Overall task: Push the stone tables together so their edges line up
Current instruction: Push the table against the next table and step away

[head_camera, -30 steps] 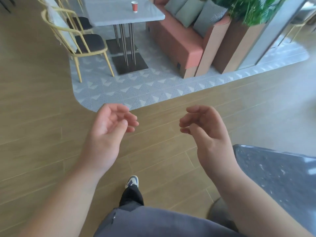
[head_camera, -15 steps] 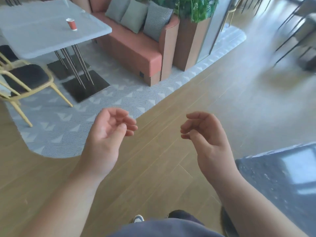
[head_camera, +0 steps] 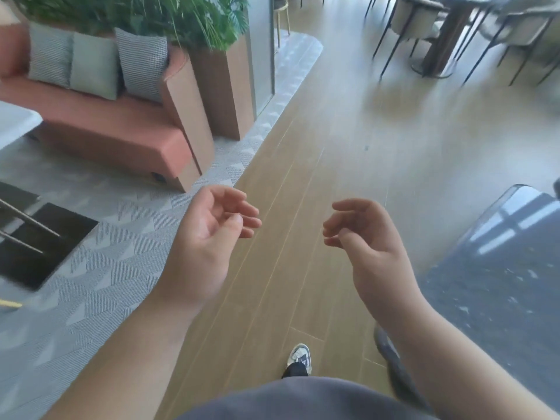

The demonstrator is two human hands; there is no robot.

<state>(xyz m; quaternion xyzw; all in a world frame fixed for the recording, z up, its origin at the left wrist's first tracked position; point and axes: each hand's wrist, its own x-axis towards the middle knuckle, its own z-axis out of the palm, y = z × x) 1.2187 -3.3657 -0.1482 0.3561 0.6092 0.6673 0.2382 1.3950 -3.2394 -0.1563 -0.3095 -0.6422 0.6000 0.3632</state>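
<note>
Since the earlier view, the scene has swung to the right: the pale tabletop (head_camera: 15,124) with its cup has slid almost out of sight at the left edge, the orange sofa (head_camera: 121,131) and planter (head_camera: 224,86) now sit upper left, and more of the dark stone tabletop (head_camera: 500,283) shows at lower right.

Both hands float in front of the person at waist height, over a wooden floor (head_camera: 303,177). The left hand (head_camera: 209,237) is palm up, fingers loosely curled, holding nothing. The right hand (head_camera: 366,237) mirrors it, fingers relaxed and half bent, also empty. Neither touches any furniture. One shoe (head_camera: 300,356) shows below, toe pointing forward.

The dark stone tabletop lies just to the right of the right forearm, its rounded corner beyond and to the right of the right hand, its glossy top reflecting window light. The pale tabletop is well apart from it, far across the floor on the left, over a patterned grey carpet (head_camera: 106,268).

This looks like the approach step; no pushing has begun. The next move likely calls for turning toward the dark tabletop, setting both palms against its edge, and pushing steadily. Which table is its partner cannot be told. More chairs (head_camera: 418,22) stand blurred at upper right.
</note>
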